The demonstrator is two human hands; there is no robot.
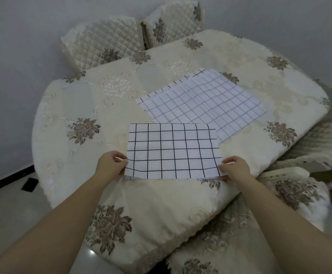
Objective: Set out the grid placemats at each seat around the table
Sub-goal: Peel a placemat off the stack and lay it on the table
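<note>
Placemat [173, 150] first: I have it pinched at both near corners, spread flat and square to me over the near edge of the table [66, 155], which I take to be the seat in front of me. My left hand [109, 165] is closed on the left corner with the thumb on top and the fingers under the sheet, and my right hand [235, 167] does the same at the right corner. Holding it by two corners keeps the thin sheet taut, so I judge I can lay it down without a fold. It is a white rectangle with a bold dark grid, light and slightly wavy along the near edge.

Just beyond it, partly under its far right corner, the stack of placemats [204, 99] lies fanned at an angle near the table's middle, its grid lines looking fainter. A cream embroidered tablecloth [200, 196] with brown flower motifs covers the rounded table. Two quilted chair backs [105, 40] in matching fabric stand at the far side, marking seats I judge not yet served.
</note>
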